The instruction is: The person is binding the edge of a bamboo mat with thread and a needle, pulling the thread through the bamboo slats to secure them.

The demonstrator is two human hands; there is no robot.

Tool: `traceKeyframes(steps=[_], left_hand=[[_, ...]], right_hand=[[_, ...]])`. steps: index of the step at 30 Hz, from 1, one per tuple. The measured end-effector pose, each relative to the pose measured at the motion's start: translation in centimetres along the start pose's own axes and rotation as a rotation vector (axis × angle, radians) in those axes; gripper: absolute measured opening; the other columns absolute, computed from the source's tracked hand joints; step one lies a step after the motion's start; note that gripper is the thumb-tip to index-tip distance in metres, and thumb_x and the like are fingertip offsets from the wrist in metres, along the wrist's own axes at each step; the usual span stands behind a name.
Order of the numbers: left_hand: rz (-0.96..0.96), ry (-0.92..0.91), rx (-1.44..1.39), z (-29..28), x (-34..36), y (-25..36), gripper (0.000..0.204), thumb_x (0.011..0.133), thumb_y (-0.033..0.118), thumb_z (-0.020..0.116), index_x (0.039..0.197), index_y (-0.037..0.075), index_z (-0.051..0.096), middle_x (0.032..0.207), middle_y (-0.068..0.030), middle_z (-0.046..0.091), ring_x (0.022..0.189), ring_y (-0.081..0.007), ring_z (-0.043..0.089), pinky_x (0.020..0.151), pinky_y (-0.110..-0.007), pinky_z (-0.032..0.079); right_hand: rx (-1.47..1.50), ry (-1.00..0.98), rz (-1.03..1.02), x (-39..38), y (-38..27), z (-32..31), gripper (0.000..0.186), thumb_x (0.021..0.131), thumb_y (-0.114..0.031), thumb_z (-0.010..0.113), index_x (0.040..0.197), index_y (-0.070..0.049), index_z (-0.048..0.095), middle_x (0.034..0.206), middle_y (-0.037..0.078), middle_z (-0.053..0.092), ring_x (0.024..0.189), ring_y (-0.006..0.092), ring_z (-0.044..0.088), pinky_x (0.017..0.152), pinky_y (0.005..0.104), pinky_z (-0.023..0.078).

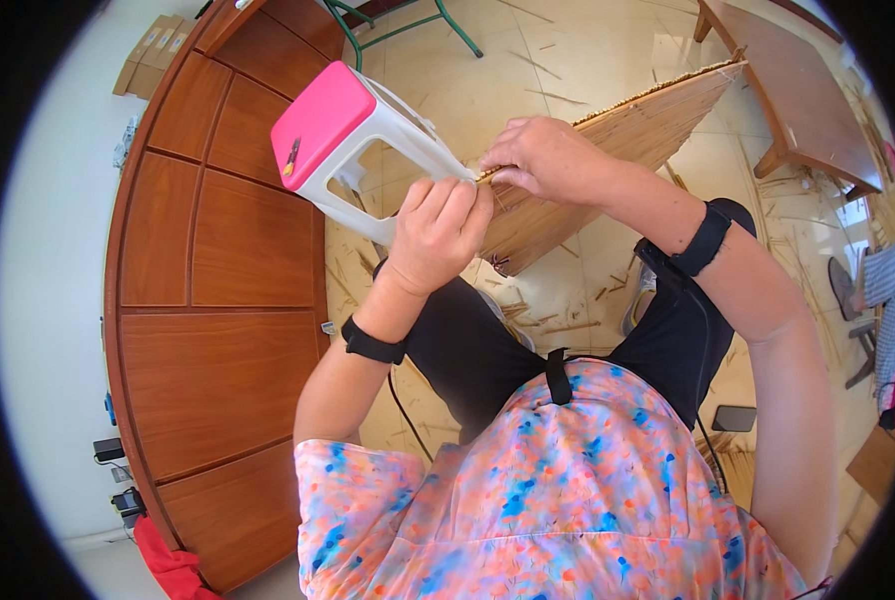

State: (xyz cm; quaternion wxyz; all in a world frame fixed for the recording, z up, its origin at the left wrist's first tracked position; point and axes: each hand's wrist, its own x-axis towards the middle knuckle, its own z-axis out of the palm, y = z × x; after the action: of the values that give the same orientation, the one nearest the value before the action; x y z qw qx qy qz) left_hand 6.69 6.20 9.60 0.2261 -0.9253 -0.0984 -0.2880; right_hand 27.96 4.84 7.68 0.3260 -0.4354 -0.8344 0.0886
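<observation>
A stiff mat of thin straw-coloured stalks stands tilted in front of my knees, its braided upper edge running away to the far right. My left hand is closed in a fist at the near left end of that edge. Close beside it, my right hand pinches the same edge between thumb and fingers. The strands between the fingertips are too small to make out. Left of the hands is a white plastic stool with a pink seat. A small pair of yellow-and-black snips lies on the seat.
Wooden cabinet panels line the left side. A low wooden table stands at the far right, a green metal frame at the back. Loose stalks litter the tiles. A phone lies right of me; another person's striped sleeve shows at the right.
</observation>
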Motion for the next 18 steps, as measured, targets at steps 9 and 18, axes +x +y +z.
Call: traceKeyframes(steps=[9, 18], left_hand=[[0.108, -0.129, 0.005, 0.1, 1.0, -1.8, 0.022, 0.067, 0.011, 0.062, 0.088, 0.003, 0.063, 0.08, -0.0046, 0.051, 0.072, -0.0193, 0.055, 0.066, -0.031, 0.043], [0.541, 0.071, -0.379, -2.1, 3.3, 4.0, 0.011, 0.074, 0.019, 0.062, 0.075, 0.01, 0.057, 0.081, -0.0031, 0.052, 0.075, -0.0169, 0.06, 0.061, -0.028, 0.044]], right_hand=[[-0.021, 0.007, 0.007, 0.9, 0.6, 0.5, 0.02, 0.077, -0.011, 0.074, 0.096, -0.006, 0.074, 0.088, 0.009, 0.071, 0.087, 0.0282, 0.064, 0.078, 0.038, 0.053], [-0.164, -0.025, 0.057, 3.6, 2.8, 0.6, 0.017, 0.083, -0.017, 0.07, 0.095, -0.006, 0.074, 0.088, 0.01, 0.07, 0.089, 0.0316, 0.064, 0.079, 0.0413, 0.052]])
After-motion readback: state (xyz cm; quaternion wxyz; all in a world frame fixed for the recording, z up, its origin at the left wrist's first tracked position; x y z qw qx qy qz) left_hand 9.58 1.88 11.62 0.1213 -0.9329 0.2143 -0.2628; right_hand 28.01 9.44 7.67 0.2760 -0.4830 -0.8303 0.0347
